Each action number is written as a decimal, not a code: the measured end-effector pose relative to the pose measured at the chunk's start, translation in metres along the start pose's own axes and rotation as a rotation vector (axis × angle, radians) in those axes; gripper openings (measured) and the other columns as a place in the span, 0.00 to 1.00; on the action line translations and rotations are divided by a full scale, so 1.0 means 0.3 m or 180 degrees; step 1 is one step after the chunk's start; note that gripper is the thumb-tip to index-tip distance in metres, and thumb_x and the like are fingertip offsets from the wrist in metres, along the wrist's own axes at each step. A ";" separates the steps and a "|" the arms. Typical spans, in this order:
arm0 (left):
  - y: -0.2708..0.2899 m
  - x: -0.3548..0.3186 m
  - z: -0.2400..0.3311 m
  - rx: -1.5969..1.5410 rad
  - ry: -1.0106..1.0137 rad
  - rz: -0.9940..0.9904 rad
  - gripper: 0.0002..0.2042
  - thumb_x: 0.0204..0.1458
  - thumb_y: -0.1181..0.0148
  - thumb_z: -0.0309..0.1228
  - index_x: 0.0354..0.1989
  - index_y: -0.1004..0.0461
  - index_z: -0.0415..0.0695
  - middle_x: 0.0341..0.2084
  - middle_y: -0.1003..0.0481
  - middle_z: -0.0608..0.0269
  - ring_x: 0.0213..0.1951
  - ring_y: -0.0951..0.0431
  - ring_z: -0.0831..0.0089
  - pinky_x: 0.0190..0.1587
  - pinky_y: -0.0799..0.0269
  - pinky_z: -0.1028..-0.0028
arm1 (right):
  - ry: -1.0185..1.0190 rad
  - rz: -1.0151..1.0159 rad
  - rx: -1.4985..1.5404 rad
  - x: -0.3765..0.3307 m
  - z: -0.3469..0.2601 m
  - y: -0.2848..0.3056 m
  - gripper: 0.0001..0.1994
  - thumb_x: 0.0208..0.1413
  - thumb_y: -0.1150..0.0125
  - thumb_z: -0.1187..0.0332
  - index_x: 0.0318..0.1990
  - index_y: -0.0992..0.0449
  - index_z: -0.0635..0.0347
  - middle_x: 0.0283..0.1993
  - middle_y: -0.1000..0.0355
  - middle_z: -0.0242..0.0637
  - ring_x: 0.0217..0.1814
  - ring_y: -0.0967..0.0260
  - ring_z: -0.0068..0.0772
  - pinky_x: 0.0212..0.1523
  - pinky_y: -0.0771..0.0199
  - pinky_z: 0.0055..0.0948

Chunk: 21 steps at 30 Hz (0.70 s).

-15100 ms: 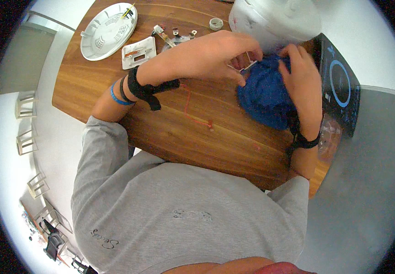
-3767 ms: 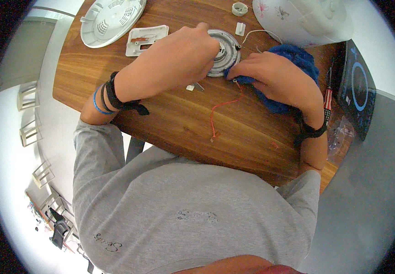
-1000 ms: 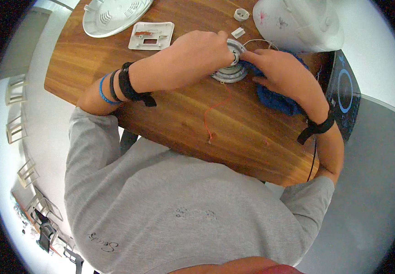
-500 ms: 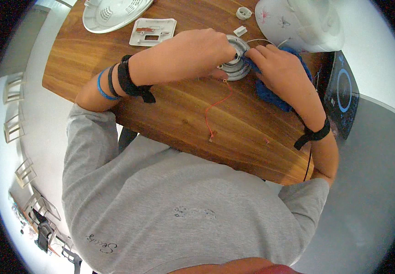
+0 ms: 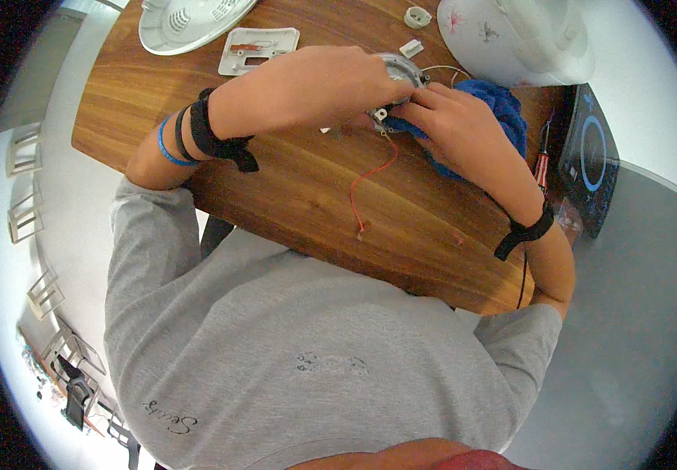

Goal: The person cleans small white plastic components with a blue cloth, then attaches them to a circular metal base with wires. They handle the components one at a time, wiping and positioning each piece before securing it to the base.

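Observation:
A round, ringed metal part (image 5: 398, 66) is tilted up between my hands near the far middle of the table. My left hand (image 5: 346, 82) grips it from the left; its fingertips are partly hidden. My right hand (image 5: 456, 117) pinches a bunched blue cloth (image 5: 501, 106) and presses a fold of it against the part's near right side. A small pale terminal (image 5: 381, 114) shows on the part between the hands. From below it a thin red wire (image 5: 392, 160) curves over the wood toward me.
Top left are a white vented cover (image 5: 178, 31) and a white rectangular panel (image 5: 284, 39). Beyond my hands lie a white ring-shaped piece (image 5: 417, 17) and a small white block (image 5: 411, 48). A flowered white appliance body (image 5: 503, 47), a red-handled tool (image 5: 541, 168) and a black panel (image 5: 589, 168) stand right.
The metal part has tilted, bringing its pale terminal into sight. My right hand has moved a little left and nearer with the cloth's fold. A small white bit now shows under my left wrist.

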<state>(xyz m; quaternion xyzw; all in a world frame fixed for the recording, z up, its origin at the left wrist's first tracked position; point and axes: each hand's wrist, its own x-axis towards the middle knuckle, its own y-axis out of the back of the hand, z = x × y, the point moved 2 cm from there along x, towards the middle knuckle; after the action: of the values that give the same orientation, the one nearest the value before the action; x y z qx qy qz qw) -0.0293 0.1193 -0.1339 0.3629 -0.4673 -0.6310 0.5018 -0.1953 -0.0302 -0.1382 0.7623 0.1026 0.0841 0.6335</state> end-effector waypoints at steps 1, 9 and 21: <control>-0.001 -0.004 0.001 0.0010 0.0033 0.0074 0.24 0.58 0.32 0.30 0.63 0.32 0.48 0.40 0.18 0.46 0.40 0.15 0.41 0.40 0.18 0.48 | -0.0056 -0.0021 0.0056 -0.002 -0.001 0.002 0.24 0.48 0.30 0.77 0.56 0.20 0.56 0.53 0.23 0.40 0.56 0.24 0.51 0.56 0.19 0.44; 0.008 -0.002 -0.001 0.0097 0.0034 0.0084 0.28 0.54 0.27 0.33 0.61 0.34 0.46 0.37 0.18 0.49 0.42 0.15 0.43 0.42 0.19 0.50 | -0.0297 -0.0191 0.0333 0.006 -0.018 0.014 0.22 0.52 0.30 0.75 0.57 0.19 0.57 0.54 0.22 0.42 0.57 0.24 0.52 0.56 0.19 0.45; 0.015 0.031 -0.016 0.0260 0.0258 -0.0190 0.35 0.43 0.21 0.34 0.64 0.28 0.49 0.40 0.16 0.52 0.42 0.15 0.44 0.43 0.16 0.50 | -0.0509 -0.0119 -0.0518 -0.039 0.040 0.057 0.17 0.56 0.33 0.71 0.54 0.16 0.54 0.54 0.23 0.37 0.56 0.22 0.47 0.55 0.19 0.42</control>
<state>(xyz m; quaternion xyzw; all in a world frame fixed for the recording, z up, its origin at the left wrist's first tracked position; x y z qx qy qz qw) -0.0258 0.1091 -0.1310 0.4222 -0.4609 -0.6108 0.4860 -0.2026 -0.0478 -0.1236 0.7105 0.0588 0.0192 0.7010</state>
